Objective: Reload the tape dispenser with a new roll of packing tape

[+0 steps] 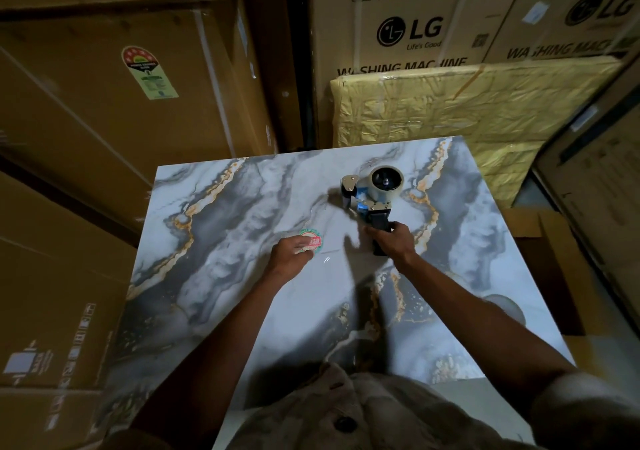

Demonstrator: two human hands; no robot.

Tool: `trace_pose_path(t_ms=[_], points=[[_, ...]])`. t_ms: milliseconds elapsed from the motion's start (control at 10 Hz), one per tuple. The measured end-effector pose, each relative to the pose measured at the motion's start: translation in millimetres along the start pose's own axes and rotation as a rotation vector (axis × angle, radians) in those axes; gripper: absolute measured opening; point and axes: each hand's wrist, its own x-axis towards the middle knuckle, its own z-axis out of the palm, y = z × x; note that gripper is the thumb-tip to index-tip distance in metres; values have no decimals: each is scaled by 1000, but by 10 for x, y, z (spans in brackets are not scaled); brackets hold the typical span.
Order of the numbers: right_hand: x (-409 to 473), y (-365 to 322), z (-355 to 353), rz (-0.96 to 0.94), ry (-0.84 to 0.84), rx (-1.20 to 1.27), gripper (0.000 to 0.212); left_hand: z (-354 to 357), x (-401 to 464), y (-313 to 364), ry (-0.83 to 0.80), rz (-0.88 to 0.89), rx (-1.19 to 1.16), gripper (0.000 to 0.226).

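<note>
Centrally, right hand (393, 240) fingers grip the tape dispenser (372, 196) handle on the counter (242, 207); left hand (291, 253) fingers curl around a round label (311, 240)

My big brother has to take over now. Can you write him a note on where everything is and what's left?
Right hand grips the handle of the tape dispenser, which rests on the marble table.
Left hand holds a round red-and-green labelled thing, maybe a tape roll's core; its fingers are curled round it.
A roll already sits on the dispenser's hub.
Left: whether the tape is threaded past the roller cannot be told; check that.
</note>
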Motion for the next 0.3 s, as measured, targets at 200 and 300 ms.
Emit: trace_pose_path(t_ms=[200, 300], points=[[-423, 77, 160, -303, 140, -89, 82, -110, -213, -79, -6, 104, 148, 48], [-516, 183, 381, -561, 222, -170, 79, -192, -329, -170, -69, 146, 302, 48]])
